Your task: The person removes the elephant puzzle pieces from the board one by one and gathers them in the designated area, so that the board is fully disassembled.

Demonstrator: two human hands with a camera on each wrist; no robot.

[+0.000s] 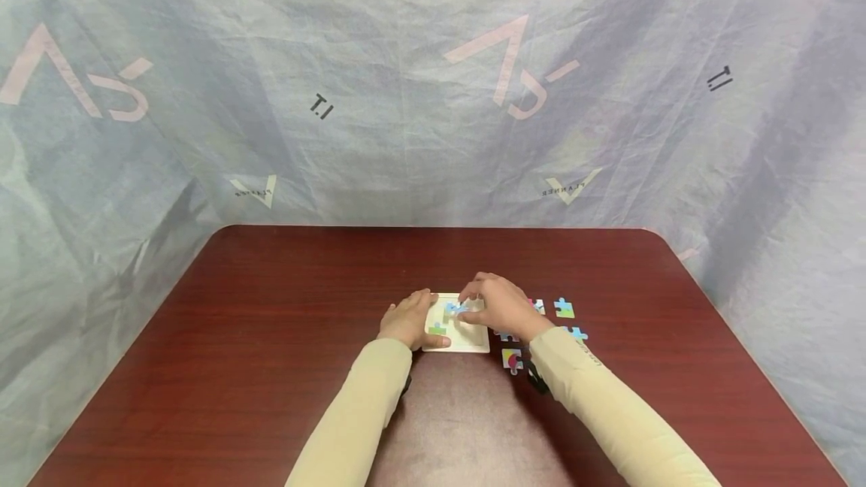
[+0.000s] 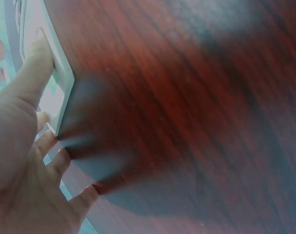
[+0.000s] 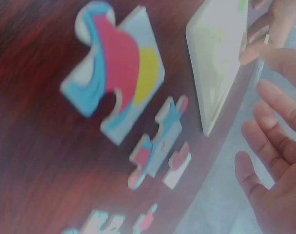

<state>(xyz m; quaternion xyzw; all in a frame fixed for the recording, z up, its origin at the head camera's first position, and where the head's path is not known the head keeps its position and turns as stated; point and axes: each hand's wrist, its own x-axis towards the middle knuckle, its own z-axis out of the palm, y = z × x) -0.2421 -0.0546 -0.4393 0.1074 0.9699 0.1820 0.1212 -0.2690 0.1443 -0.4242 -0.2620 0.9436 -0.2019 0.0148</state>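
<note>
A pale, shallow puzzle tray [image 1: 473, 343] lies on the table between the two hands. The left hand [image 1: 406, 319] steadies its left side, thumb laid over the near rim and the other fingers spread along the edge and down to the tabletop. Over the tray, the right hand [image 1: 502, 307] pinches a light-blue jigsaw piece [image 1: 457, 308] between thumb and forefinger; the right wrist view shows this piece [image 3: 262, 61] edge-on. A green and blue piece [image 1: 437, 329] sits in the tray's near left corner.
Several loose jigsaw pieces lie right of the tray, among them a blue-green one [image 1: 564, 308] and a red and yellow one [image 1: 512, 360]; the right forearm covers part of this group. The dark red table [image 1: 284, 307] ends at a grey fabric backdrop [image 1: 406, 134].
</note>
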